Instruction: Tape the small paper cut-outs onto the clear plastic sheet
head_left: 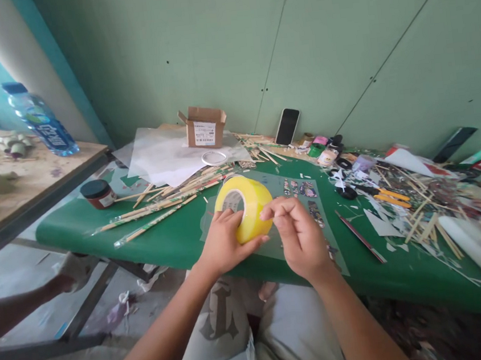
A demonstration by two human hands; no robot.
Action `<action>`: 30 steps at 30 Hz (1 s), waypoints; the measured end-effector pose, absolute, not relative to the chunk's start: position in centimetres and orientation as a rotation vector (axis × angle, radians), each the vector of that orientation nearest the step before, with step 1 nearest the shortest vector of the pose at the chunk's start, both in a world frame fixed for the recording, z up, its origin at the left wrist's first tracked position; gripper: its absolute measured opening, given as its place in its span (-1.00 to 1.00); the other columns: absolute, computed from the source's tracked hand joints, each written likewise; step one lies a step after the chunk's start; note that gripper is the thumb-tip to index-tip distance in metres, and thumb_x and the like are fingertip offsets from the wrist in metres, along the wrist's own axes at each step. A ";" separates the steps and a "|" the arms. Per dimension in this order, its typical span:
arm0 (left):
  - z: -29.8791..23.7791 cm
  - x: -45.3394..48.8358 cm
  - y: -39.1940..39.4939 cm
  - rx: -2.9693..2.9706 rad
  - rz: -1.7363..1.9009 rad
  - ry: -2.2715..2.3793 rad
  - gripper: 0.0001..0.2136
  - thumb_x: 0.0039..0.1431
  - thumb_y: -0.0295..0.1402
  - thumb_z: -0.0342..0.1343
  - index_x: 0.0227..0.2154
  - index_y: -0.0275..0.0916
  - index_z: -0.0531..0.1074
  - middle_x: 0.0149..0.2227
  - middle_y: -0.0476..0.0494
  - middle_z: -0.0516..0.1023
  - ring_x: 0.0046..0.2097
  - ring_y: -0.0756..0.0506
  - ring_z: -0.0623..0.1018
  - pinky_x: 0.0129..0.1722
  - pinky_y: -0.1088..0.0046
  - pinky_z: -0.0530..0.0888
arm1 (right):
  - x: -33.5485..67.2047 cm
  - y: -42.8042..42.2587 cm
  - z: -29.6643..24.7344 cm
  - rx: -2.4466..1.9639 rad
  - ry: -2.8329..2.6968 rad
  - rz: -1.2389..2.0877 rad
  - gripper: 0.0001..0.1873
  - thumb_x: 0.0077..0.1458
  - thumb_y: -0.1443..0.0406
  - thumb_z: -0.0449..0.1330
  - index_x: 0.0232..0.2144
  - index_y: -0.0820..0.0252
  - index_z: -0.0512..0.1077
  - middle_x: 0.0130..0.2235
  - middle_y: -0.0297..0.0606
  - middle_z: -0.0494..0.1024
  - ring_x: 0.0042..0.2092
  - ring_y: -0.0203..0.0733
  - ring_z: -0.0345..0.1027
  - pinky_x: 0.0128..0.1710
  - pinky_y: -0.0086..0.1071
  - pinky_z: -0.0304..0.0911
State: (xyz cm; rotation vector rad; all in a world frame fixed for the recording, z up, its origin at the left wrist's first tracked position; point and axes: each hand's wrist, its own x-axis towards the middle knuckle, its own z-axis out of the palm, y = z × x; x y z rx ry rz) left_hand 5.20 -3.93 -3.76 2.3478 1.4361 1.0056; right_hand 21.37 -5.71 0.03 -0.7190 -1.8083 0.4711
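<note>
My left hand (pixel 222 244) is wrapped around a fat roll of yellow tape (pixel 245 203), held up over the front edge of the green table (pixel 173 238). The fingertips of my right hand (pixel 300 236) are pinched together against the roll's outer face at its right side; whether they hold a tape end I cannot make out. Beneath the roll lies a clear sheet with small printed pictures (pixel 304 189).
Wooden sticks in wrappers (pixel 161 202), a dark-lidded jar (pixel 98 193), a cardboard box (pixel 204 126), a phone (pixel 287 126) against the wall and paper scraps with yellow cutters (pixel 390 194) litter the table. Another person's arm (pixel 29 299) reaches in at left. A water bottle (pixel 40 121) stands on the side bench.
</note>
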 end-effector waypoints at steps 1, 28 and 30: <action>-3.5 5.4 -4.0 2.331 0.987 1.475 -0.61 0.09 0.05 0.15 -0.49 -0.19 0.30 -0.48 -0.05 0.37 -0.36 -0.13 0.42 -0.25 0.29 0.34 | 21.3 -5.9 -0.1 -0.715 -1.764 0.481 -0.84 0.34 0.35 -0.08 -0.32 0.08 0.20 -0.30 -0.32 0.42 -0.22 -0.26 0.35 -0.15 -0.31 0.30; -2.8 8.7 -3.8 2.815 0.430 1.646 -0.74 0.10 -0.16 0.17 -0.30 -0.29 0.48 -0.38 -0.27 0.63 -0.27 -0.28 0.63 -0.15 0.18 0.45 | 23.6 -8.7 -6.7 -1.637 -1.554 0.114 -0.73 0.07 0.12 0.25 -0.25 0.17 0.49 -0.32 -0.18 0.44 -0.22 -0.02 0.35 -0.21 -0.17 0.29; -2.7 8.6 -3.7 2.816 0.415 1.646 -0.73 0.09 -0.15 0.19 -0.29 -0.28 0.48 -0.37 -0.28 0.63 -0.25 -0.28 0.63 -0.13 0.18 0.44 | 23.4 -8.4 -6.4 -1.693 -1.603 0.096 -0.83 0.05 0.25 0.24 -0.28 0.16 0.50 -0.32 -0.17 0.42 -0.21 0.00 0.33 -0.20 -0.16 0.28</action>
